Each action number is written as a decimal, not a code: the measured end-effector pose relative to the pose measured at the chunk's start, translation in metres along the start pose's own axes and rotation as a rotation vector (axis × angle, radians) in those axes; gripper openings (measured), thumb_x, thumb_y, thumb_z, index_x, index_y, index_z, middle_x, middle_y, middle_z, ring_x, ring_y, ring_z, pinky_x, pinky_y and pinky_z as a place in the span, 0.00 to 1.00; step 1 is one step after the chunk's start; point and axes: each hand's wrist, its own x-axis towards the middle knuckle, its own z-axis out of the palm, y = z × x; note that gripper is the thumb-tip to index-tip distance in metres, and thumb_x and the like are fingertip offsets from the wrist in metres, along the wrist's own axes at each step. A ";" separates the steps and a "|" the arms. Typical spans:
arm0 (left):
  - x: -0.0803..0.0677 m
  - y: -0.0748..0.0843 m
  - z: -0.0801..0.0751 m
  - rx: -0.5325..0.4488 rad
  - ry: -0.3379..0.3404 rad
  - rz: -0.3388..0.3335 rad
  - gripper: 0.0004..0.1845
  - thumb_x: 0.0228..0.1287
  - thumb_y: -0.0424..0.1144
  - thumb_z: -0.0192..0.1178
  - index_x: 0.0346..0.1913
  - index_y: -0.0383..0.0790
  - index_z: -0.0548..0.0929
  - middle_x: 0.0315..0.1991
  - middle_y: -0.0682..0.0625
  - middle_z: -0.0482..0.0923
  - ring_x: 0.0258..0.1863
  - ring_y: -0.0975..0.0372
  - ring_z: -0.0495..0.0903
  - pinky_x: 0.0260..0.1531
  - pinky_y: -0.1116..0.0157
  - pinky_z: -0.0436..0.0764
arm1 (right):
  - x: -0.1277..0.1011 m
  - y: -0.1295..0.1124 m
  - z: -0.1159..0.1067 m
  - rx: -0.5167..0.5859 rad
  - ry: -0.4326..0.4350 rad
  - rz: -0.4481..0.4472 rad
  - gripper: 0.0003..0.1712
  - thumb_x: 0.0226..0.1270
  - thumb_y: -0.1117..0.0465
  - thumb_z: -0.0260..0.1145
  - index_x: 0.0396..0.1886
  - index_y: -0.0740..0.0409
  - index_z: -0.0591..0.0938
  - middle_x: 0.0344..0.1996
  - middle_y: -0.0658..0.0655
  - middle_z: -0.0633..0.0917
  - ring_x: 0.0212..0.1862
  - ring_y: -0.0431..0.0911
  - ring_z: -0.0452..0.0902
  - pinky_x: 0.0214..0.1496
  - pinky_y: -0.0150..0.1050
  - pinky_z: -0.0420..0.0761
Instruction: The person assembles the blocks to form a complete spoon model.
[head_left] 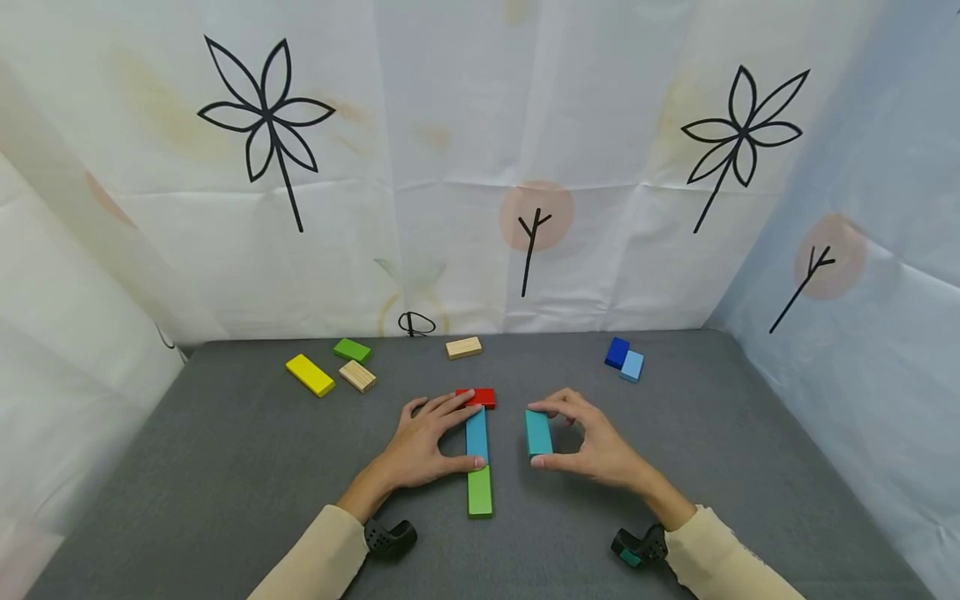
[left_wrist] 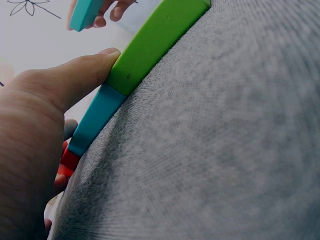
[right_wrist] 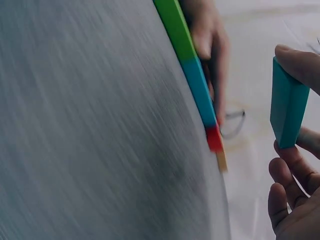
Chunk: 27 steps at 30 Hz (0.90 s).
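A red block [head_left: 486, 398], a blue block [head_left: 476, 435] and a lime-green block [head_left: 480, 494] lie end to end on the grey cloth, the red one set crosswise at the far end. My left hand [head_left: 422, 447] rests over this row from the left. Its thumb touches the row where blue meets green, and its extended fingers reach the red block. To the right of the row, my right hand [head_left: 600, 450] pinches a teal block [head_left: 538, 433] by its two ends, thumb at the near end. The right wrist view shows the teal block [right_wrist: 289, 107] raised off the cloth.
At the back left lie a yellow block [head_left: 310, 375], a green block [head_left: 352, 350] and a plain wooden block [head_left: 357, 376]. Another wooden block [head_left: 464, 347] is behind the row. A dark blue block [head_left: 617, 352] and a light blue block [head_left: 632, 366] touch at the back right.
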 end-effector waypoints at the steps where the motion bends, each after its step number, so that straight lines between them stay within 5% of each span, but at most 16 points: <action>1: 0.000 0.000 0.000 0.001 -0.001 -0.003 0.45 0.50 0.76 0.50 0.69 0.58 0.64 0.72 0.58 0.54 0.69 0.58 0.54 0.61 0.43 0.46 | 0.000 -0.006 0.003 0.016 -0.008 -0.007 0.34 0.49 0.53 0.76 0.59 0.47 0.76 0.49 0.47 0.74 0.48 0.50 0.67 0.44 0.49 0.68; 6: 0.001 0.001 0.000 0.003 -0.002 -0.003 0.45 0.50 0.76 0.50 0.69 0.58 0.64 0.72 0.58 0.54 0.69 0.58 0.54 0.62 0.42 0.45 | -0.003 -0.036 0.017 0.087 -0.062 -0.004 0.33 0.48 0.61 0.76 0.57 0.52 0.77 0.48 0.55 0.75 0.48 0.54 0.69 0.46 0.51 0.69; 15: -0.001 0.002 -0.002 0.002 -0.004 -0.002 0.45 0.51 0.75 0.50 0.69 0.56 0.65 0.71 0.58 0.55 0.69 0.57 0.54 0.61 0.41 0.46 | -0.006 -0.039 0.036 0.158 -0.108 -0.031 0.33 0.50 0.60 0.76 0.58 0.50 0.76 0.48 0.54 0.74 0.49 0.47 0.70 0.47 0.47 0.71; 27: -0.001 0.002 -0.002 0.004 0.003 0.016 0.44 0.52 0.74 0.50 0.69 0.55 0.66 0.71 0.56 0.55 0.69 0.54 0.55 0.60 0.41 0.46 | -0.012 -0.042 0.055 0.200 -0.171 -0.142 0.34 0.51 0.61 0.75 0.60 0.60 0.74 0.48 0.57 0.74 0.49 0.49 0.70 0.51 0.44 0.72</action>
